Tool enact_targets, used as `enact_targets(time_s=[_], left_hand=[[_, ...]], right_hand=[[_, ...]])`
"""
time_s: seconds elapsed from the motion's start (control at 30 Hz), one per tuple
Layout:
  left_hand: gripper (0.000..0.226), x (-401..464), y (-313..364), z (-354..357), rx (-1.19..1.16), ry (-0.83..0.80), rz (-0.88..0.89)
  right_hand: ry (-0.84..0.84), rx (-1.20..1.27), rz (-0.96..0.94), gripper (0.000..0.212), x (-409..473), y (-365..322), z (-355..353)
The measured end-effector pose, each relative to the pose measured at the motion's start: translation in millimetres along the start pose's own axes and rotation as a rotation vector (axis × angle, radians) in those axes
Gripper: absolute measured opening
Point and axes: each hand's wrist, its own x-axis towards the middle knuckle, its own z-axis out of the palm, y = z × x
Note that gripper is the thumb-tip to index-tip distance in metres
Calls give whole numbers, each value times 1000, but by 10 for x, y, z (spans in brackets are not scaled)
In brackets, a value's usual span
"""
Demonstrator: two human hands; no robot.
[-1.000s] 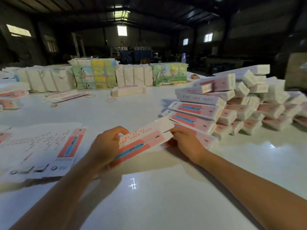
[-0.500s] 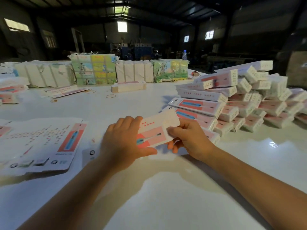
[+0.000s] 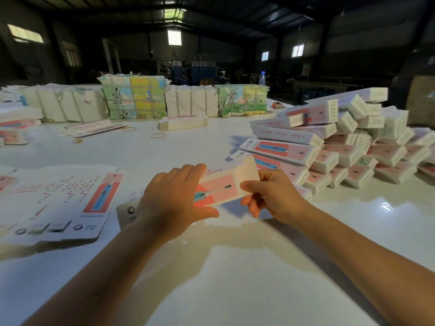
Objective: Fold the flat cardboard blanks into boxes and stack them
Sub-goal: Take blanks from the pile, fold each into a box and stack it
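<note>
A partly folded pink and white box [image 3: 221, 188] hangs just above the white table [image 3: 235, 278] in the middle of the view. My left hand [image 3: 174, 201] grips its left part, fingers over the top and thumb underneath. My right hand [image 3: 273, 196] pinches its right end, where a white end flap [image 3: 247, 170] sticks up. A big heap of folded boxes [image 3: 329, 147] lies at the right. A pile of flat blanks [image 3: 58, 203] lies at the left.
Wrapped bundles of blanks [image 3: 134, 100] stand in a row along the far side of the table. A short stack of blanks [image 3: 183, 123] and loose rubber bands [image 3: 157, 135] lie before them. A water bottle [image 3: 262, 78] stands behind.
My left hand has slid up over the box's top from its left end. The box has turned more level and been drawn closer between my hands, with the right end flap raised.
</note>
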Motion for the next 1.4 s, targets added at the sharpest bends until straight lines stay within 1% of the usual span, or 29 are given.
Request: enact_targets(time_s=[0.07,0.13,0.2,0.23,0.27,0.3,0.33,0.4,0.53,0.63,0.7,0.73,0.8,0.87,0.9,0.97,1.07,1.1,1.13,1.3,1.4], left_hand=[[85,-13,-52,0,-49,-87,-80],[75,-9,-67,-24,-154,-107,-158],[60,11,-62,-52,-244,-125,-241],[55,18,-58,-61,-265,-147,-279],[52,24,-57,-65,-278,-166,-313],[51,30,-55,-70,-283,-178,-339],[52,37,-48,-76,-285,-185,-357],[55,42,-17,-66,-285,-191,-377],[51,33,61,-44,-271,-222,-380],[44,16,73,-49,-274,-249,-368],[45,8,88,-47,-270,-260,-355],[48,6,100,-47,-252,-262,-347],[53,1,117,-45,-206,-261,-328],[56,-6,127,-44,-192,-271,-308],[56,-12,128,-46,-189,-278,-300],[57,-24,125,-52,-186,-288,-287],[58,-32,124,-61,-191,-297,-282],[58,-33,127,-65,-189,-300,-280],[58,-32,131,-67,-186,-303,-278],[60,-42,144,-70,-152,-317,-262],[58,-44,151,-71,-150,-305,-275]], right_hand=[[30,52,-1,19,14,-17,0],[73,157,-23,19,13,-31,12],[194,250,-81,15,4,-34,19],[278,237,-133,12,-10,-29,26],[354,161,-203,11,-29,-24,39],[399,51,-283,11,-51,-21,66],[411,-47,-359,17,-74,-16,114],[382,-122,-430,26,-107,-1,234],[312,-162,-396,24,-140,15,343],[315,-166,-375,20,-154,0,311],[329,-172,-351,17,-143,-4,289],[331,-186,-337,24,-131,-1,282],[304,-220,-321,44,-115,5,270],[271,-283,-303,52,-104,13,265],[265,-319,-296,51,-99,18,261],[266,-360,-297,38,-99,24,260],[265,-316,-309,16,-103,24,268],[258,-302,-312,11,-108,19,270],[249,-290,-313,10,-111,19,272],[218,-221,-280,16,-114,36,273],[199,-168,-247,14,-111,18,258]])
